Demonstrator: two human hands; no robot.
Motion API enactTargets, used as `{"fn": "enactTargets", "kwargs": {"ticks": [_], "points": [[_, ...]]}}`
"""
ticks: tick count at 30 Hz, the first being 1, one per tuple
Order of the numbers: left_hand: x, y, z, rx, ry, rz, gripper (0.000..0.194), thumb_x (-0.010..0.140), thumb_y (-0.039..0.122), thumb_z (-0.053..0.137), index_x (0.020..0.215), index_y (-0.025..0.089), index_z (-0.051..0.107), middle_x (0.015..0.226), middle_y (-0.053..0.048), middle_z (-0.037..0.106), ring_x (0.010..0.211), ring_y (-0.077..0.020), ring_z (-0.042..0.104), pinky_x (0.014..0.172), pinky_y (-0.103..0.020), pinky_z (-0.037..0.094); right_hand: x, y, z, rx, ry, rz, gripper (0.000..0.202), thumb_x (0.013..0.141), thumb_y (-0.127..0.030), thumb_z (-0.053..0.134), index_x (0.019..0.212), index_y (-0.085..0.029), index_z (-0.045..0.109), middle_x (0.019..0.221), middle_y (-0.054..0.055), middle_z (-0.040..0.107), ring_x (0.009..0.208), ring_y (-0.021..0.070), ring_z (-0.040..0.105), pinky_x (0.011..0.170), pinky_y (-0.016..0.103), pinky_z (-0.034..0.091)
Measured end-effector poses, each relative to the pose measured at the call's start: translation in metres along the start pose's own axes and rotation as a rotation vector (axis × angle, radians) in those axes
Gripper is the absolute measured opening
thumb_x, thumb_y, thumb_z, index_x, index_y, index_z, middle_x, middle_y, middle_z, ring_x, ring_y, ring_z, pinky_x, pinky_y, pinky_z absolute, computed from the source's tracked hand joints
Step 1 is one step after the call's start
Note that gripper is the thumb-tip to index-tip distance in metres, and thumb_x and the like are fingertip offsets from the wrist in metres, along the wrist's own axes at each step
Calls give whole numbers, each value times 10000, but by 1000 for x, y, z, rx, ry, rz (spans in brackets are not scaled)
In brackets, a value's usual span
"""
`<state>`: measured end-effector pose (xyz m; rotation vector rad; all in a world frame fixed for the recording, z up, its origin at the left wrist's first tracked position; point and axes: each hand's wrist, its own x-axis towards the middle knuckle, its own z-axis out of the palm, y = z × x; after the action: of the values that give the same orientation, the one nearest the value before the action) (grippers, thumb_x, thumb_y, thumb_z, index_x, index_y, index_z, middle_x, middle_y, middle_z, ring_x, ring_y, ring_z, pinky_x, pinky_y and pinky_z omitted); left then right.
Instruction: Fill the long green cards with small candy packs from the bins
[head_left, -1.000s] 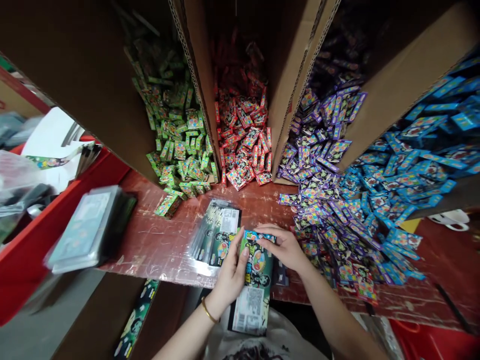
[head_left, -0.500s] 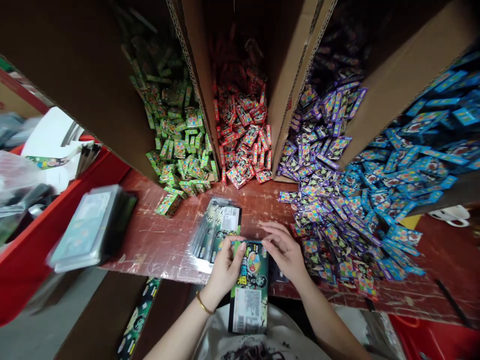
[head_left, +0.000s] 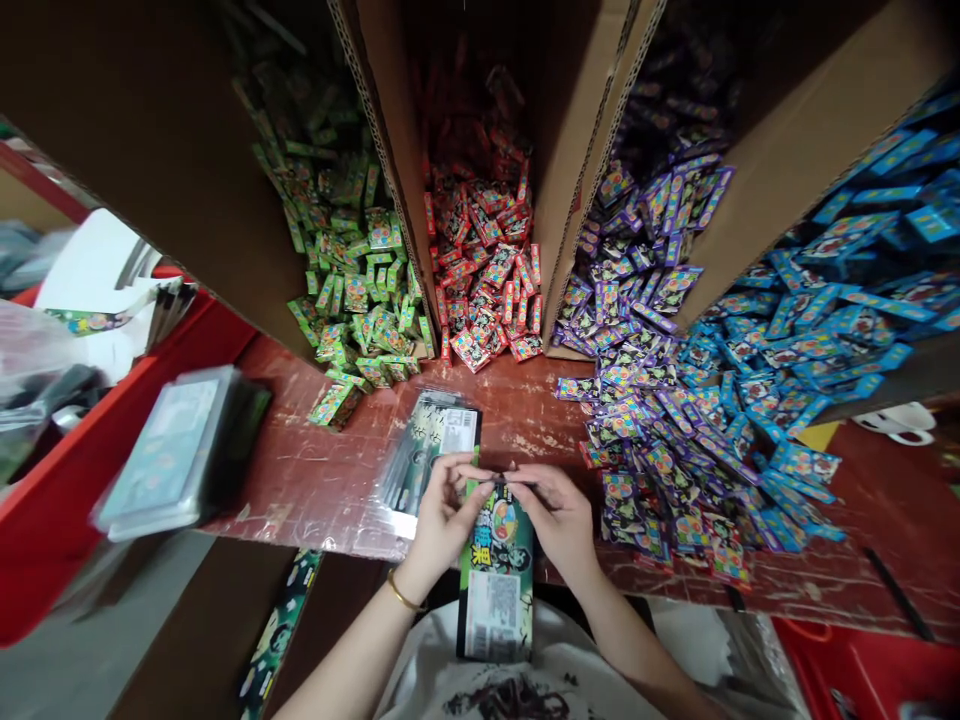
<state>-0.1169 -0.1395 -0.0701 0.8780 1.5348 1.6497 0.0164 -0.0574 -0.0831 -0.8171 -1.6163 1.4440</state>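
Note:
A flat green-and-black candy packet (head_left: pixel 499 570) with a white barcode label hangs before my body, over the table's front edge. My left hand (head_left: pixel 450 510), with a gold bracelet at the wrist, pinches its top edge between thumb and fingers. At the same top edge, my right hand (head_left: pixel 555 505) is closed too, its thumb and fingertips meeting close to the left ones. What exactly lies between the fingertips is partly hidden. Just beyond my left hand, a fanned pile of similar packets (head_left: pixel 431 450) in clear plastic lies on the red table (head_left: pixel 517 400).
Upright cardboard boxes spill small green packs (head_left: pixel 360 300), red packs (head_left: pixel 487 270), purple packs (head_left: pixel 637 370) and blue packs (head_left: pixel 795 350). On the left are a stack of clear plastic sleeves (head_left: pixel 169 450) and a red crate (head_left: pixel 187 340). White-handled scissors (head_left: pixel 904 425) lie at the right.
My right hand has moved left along the packet's top edge, and the fingertips of both hands have come together at its middle. The packet stays almost in place.

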Motion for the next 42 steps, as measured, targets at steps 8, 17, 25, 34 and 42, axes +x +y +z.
{"fn": "enactTargets", "kwargs": {"ticks": [8, 17, 25, 34, 42], "points": [[10, 15, -4, -58, -12, -263, 233, 715, 360, 710, 811, 148, 689, 720, -31, 711, 635, -149, 619, 633, -252, 476, 29, -21, -14, 3, -224, 285, 170, 693, -339, 721, 785, -196, 734, 768, 52, 736, 700, 205, 679, 688, 335, 540], [1, 3, 4, -72, -1, -194, 261, 830, 422, 561, 786, 173, 624, 839, -28, 695, 773, -177, 623, 734, -277, 477, 22, -13, -17, 1, -234, 147, 159, 782, -336, 640, 806, -196, 713, 766, 32, 709, 689, 167, 655, 647, 275, 528], [0, -13, 10, -48, -108, -99, 163, 802, 326, 623, 877, 208, 539, 938, -33, 645, 951, -198, 592, 872, -326, 425, 10, -7, -33, -298, -168, -169, 174, 861, -216, 515, 969, -232, 651, 1001, 75, 672, 934, 205, 628, 845, 360, 500], [-1, -40, 22, 189, -83, -196, 205, 838, 402, 536, 883, 206, 502, 770, 24, 539, 721, -145, 521, 719, -252, 413, 35, 47, -82, -731, -312, 187, 205, 661, -114, 646, 840, -202, 595, 763, 20, 622, 732, 183, 607, 681, 310, 495], [2, -44, 23, 290, -101, -199, 206, 831, 405, 528, 880, 207, 504, 796, 8, 577, 795, -174, 554, 779, -278, 407, 37, 31, -82, -657, -438, 109, 148, 732, -108, 575, 614, -195, 602, 730, 11, 590, 668, 151, 576, 633, 260, 443]]}}
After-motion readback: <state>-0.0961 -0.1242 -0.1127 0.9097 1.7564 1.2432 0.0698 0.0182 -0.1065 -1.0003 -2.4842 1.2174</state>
